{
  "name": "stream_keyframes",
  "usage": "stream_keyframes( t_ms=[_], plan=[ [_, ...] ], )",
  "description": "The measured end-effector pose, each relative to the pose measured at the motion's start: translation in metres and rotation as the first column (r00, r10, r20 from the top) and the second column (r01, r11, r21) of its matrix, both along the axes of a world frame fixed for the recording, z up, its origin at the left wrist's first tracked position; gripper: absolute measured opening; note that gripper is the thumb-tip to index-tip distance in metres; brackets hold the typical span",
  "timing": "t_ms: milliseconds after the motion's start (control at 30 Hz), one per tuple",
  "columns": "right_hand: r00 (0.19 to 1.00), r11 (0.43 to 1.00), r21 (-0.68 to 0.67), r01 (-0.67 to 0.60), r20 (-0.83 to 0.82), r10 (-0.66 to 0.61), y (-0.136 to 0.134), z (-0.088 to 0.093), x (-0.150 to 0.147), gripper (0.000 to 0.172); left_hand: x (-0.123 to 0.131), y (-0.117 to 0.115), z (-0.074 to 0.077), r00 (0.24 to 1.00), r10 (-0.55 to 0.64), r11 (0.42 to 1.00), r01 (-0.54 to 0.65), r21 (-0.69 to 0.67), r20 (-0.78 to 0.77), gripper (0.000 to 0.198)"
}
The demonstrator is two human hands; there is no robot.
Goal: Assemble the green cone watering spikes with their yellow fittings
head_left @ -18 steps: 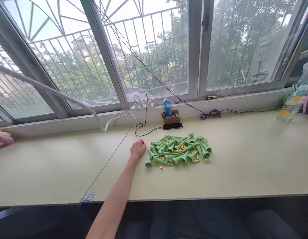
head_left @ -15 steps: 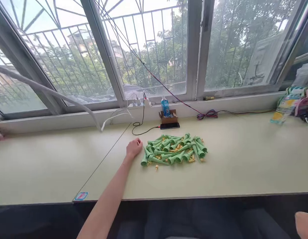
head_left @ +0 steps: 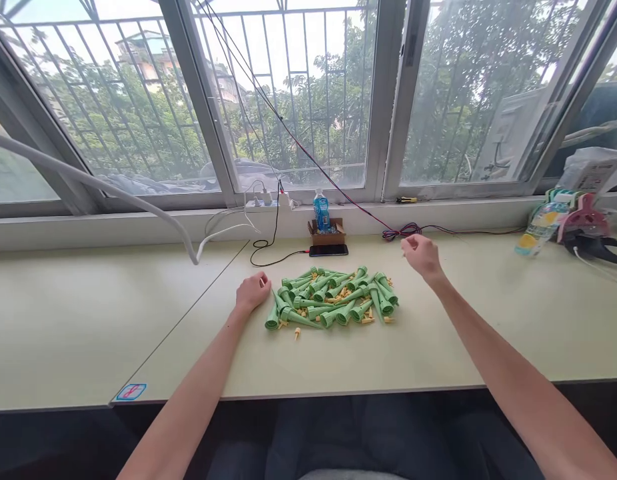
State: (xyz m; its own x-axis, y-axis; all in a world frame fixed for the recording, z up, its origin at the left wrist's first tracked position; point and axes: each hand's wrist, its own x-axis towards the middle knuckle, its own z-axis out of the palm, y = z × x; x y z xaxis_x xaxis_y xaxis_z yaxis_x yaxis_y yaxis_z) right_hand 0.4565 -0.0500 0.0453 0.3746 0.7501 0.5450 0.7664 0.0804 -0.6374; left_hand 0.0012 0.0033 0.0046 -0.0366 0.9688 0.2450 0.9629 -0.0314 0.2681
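Observation:
A heap of green hollow cone-shaped plastic spikes lies on the pale table, each with a wide open collar at one end. Small yellow-orange plastic tips are mixed among them, one of them apart at the front. My left hand rests on the table just left of the heap, fingers curled in, and no object shows in it. Beyond the heap's right back corner is my right hand, also closed, near the bundled wire; its fingertips are partly hidden and nothing shows in them.
Behind the heap lie a black phone on a cable and a small cardboard box with a blue-labelled bottle. A coiled red-black wire runs along the sill. A clear bottle and a pink item stand far right.
My right hand has come in from the lower right corner to beyond the heap's right side. My left hand stays beside the heap. The view has shifted slightly right.

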Motion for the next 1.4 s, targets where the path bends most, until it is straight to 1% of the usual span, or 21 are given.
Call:
stream_keyframes(
  t_ms=[67, 133, 200, 267, 333, 467, 567, 667, 867, 1133, 1400],
  plan=[
    [0.998, 0.987, -0.151, 0.061, 0.033, -0.056, 0.002, -0.023, -0.002, 0.018, 0.000, 0.000, 0.001, 1.000, -0.004, 1.000, 0.004, -0.003, -0.001, 0.019],
    [0.992, 0.958, -0.266, 0.112, 0.080, -0.094, 0.003, -0.047, -0.005, 0.016, 0.000, -0.001, 0.002, 1.000, -0.011, 1.000, 0.011, -0.006, -0.008, 0.019],
    [0.987, 0.947, -0.295, 0.131, 0.127, -0.096, 0.002, -0.066, -0.008, 0.017, 0.000, 0.000, 0.002, 1.000, -0.020, 1.000, 0.020, -0.004, -0.018, 0.019],
    [0.981, 0.946, -0.299, 0.122, 0.181, -0.070, 0.001, -0.076, -0.011, 0.023, 0.000, 0.000, 0.003, 0.999, -0.025, 1.000, 0.025, 0.001, -0.030, 0.020],
    [0.970, 0.947, -0.304, 0.102, 0.241, -0.027, 0.001, -0.078, -0.015, 0.025, 0.000, -0.001, 0.003, 0.999, -0.028, 1.000, 0.028, 0.009, -0.039, 0.021],
    [0.945, 0.945, -0.316, 0.082, 0.326, 0.027, -0.002, -0.078, -0.021, 0.029, 0.002, -0.001, 0.001, 0.998, -0.056, 0.996, 0.058, 0.066, -0.037, 0.021],
    [0.936, 0.934, -0.353, 0.055, 0.343, 0.074, -0.004, -0.080, -0.023, 0.033, 0.002, 0.001, -0.002, 0.994, -0.112, 0.987, 0.113, 0.111, -0.016, 0.025],
    [0.937, 0.925, -0.379, 0.036, 0.334, 0.100, -0.005, -0.082, -0.022, 0.034, 0.002, 0.005, -0.005, 0.987, -0.160, 0.981, 0.157, 0.114, 0.013, 0.030],
    [0.943, 0.920, -0.392, 0.023, 0.314, 0.110, -0.002, -0.085, -0.015, 0.033, 0.000, 0.007, -0.007, 0.978, -0.200, 0.978, 0.194, 0.078, 0.067, 0.034],
    [0.953, 0.926, -0.378, 0.012, 0.283, 0.103, 0.001, -0.088, -0.010, 0.036, 0.000, 0.005, -0.004, 0.976, -0.189, 0.981, 0.185, 0.052, 0.107, 0.034],
    [0.958, 0.930, -0.369, 0.005, 0.269, 0.102, 0.002, -0.090, -0.009, 0.037, -0.002, 0.006, -0.006, 0.972, -0.194, 0.981, 0.189, 0.053, 0.136, 0.035]
  ],
)
